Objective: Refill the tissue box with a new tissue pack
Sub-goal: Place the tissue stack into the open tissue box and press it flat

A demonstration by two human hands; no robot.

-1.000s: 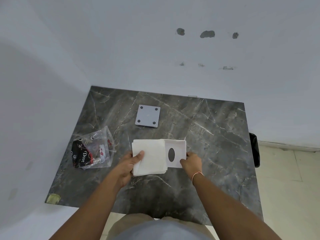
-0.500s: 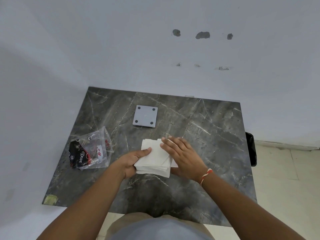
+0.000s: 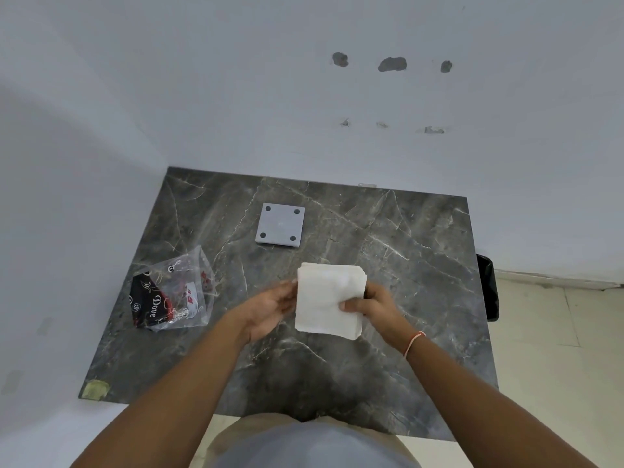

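Observation:
A white stack of tissues [image 3: 326, 295] lies over the middle of the dark marble table [image 3: 405, 265]. My right hand [image 3: 373, 307] grips its right edge, thumb on top and fingers underneath. My left hand [image 3: 270, 309] is beside the stack's left edge, palm open, fingertips touching or nearly touching it. The white tissue box is hidden, either under the stack or behind my right hand. The grey square box base [image 3: 280, 225], with four dark round feet, lies flat further back on the table.
A torn clear and black plastic tissue wrapper [image 3: 170, 292] lies on the table's left side. White walls close in behind and to the left. A black bin [image 3: 488, 285] stands off the table's right edge, on the tiled floor.
My right hand moved from lying flat on the stack to gripping its right edge. My left hand let go of the stack's left side and opened. The stack shifted right, covering the box.

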